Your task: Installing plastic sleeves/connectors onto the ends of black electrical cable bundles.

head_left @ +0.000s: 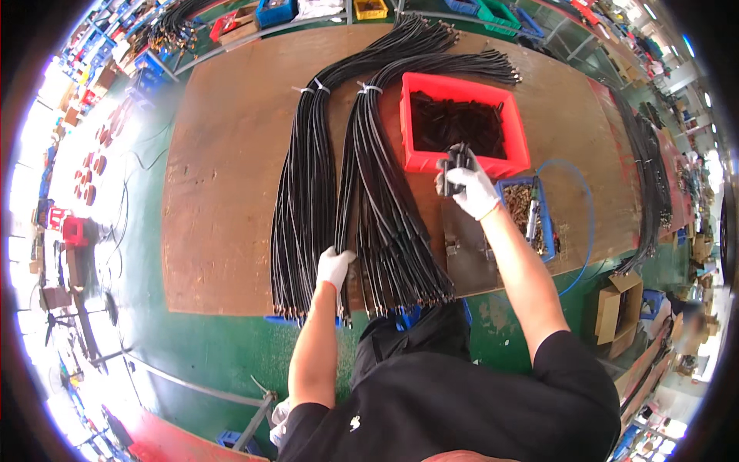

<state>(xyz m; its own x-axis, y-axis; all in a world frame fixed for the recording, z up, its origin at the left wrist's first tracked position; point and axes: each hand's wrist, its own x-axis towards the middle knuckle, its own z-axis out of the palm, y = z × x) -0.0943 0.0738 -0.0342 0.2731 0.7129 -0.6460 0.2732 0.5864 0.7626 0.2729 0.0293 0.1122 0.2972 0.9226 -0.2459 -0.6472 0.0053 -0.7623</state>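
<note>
On the brown board tabletop (223, 192), two long bundles of glossy black hoses (369, 192) are lying fanned out, each cinched near the top with a white tie. The white-gloved left hand (333, 267) is closing around the hoses' lower ends. The right hand (471, 189) (also gloved) is gripping a few short black tubes (454, 163), probably sleeves, just at the rim of the red plastic crate (517, 127) full of them. A small blue bin (545, 223) of metal fittings is sitting beside it.

White gloves (332, 267), black short-sleeved shirt (454, 400)
</note>
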